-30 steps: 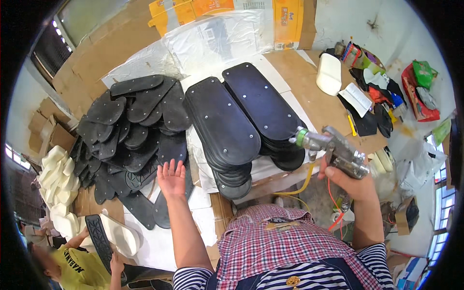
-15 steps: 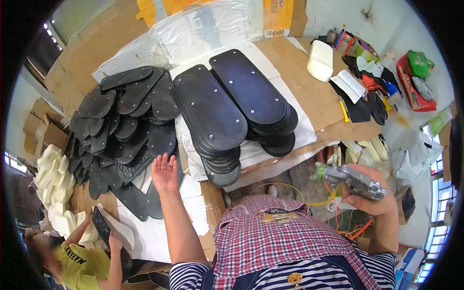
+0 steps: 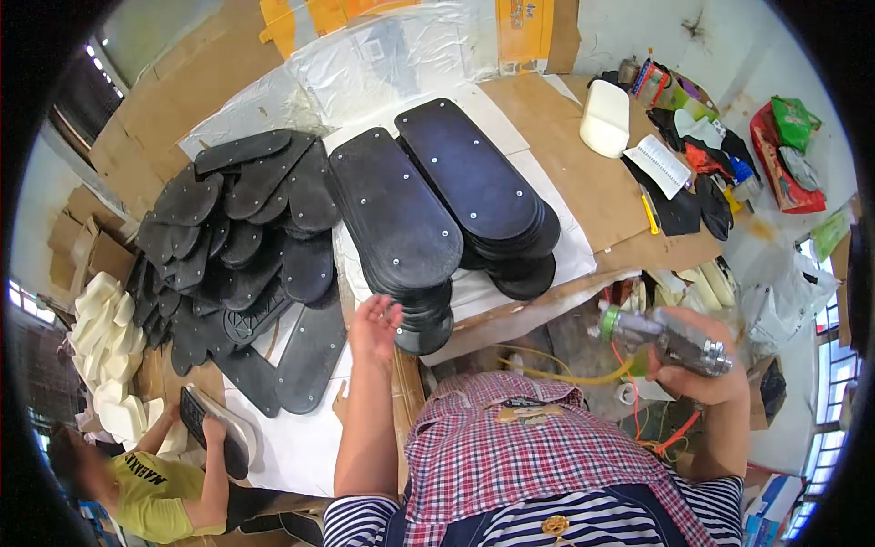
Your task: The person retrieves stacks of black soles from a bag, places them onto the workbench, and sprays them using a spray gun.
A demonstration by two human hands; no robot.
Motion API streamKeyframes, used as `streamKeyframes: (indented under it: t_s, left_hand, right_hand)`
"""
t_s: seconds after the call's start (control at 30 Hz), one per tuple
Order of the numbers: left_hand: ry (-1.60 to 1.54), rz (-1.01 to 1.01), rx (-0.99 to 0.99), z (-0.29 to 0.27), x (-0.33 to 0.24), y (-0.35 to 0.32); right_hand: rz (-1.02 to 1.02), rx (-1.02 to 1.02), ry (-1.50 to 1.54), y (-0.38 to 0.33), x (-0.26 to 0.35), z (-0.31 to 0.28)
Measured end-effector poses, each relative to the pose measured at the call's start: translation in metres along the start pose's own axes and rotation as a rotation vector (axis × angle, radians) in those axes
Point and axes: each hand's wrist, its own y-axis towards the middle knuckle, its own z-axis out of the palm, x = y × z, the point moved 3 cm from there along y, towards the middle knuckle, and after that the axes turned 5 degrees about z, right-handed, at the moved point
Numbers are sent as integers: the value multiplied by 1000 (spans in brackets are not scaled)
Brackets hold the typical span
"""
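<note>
My right hand [image 3: 700, 381] is wrapped round a silver, pistol-shaped air tool [image 3: 690, 344] with a green end; a yellow hose [image 3: 570, 371] runs from its lower part. My left hand [image 3: 375, 325] is raised beside the near end of the left stack, fingers apart and slightly curled, with nothing in it. Whether it touches the stack I cannot tell. That left stack of black rounded plates [image 3: 387, 201] stands next to a right stack [image 3: 474, 169]. Small silver studs dot the top plates. Left of them spreads a loose heap of similar black plates [image 3: 232, 228].
Cream-coloured pads [image 3: 100, 333] pile up at far left. A co-worker in a yellow shirt [image 3: 159, 497] holds a cream pad with a black plate [image 3: 202, 421]. At right lie a cream pad [image 3: 604, 118], a notebook [image 3: 658, 167] and a yellow cutter [image 3: 650, 214]. Orange cord [image 3: 679, 435] hangs below.
My left hand has moved right, from over the heap to the left stack, its fingers curling more. The air tool stays in my right hand. The co-worker has tilted the pad and plate.
</note>
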Motion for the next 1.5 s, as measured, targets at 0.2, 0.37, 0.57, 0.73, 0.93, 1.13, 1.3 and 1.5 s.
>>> streamKeyframes:
  t_s: [0.2,0.37,0.57,0.73,0.93,1.13,1.3,1.5]
  left_hand:
    - [-4,-138,45,41,28,-16]
    - [-83,-118,16,45,33,-17]
    - [-112,-58,-12,47,34,-21]
    - [-65,74,28,47,22,-27]
    - [-62,-17,51,49,33,-23]
    - [-214,-138,-26,55,38,-26]
    - [-336,-194,-76,57,39,-31]
    - [-350,-134,-139,68,27,-46]
  right_hand:
    - [-152,-388,237,25,3,0]
    - [-159,-187,194,30,7,3]
    - [-168,-262,267,48,9,10]
    - [-146,-267,256,51,-7,6]
    - [-77,-177,149,66,-25,17]
    - [-71,-142,174,76,-33,26]
    - [-57,-112,189,84,-29,30]
    - [-60,-81,181,86,-32,26]
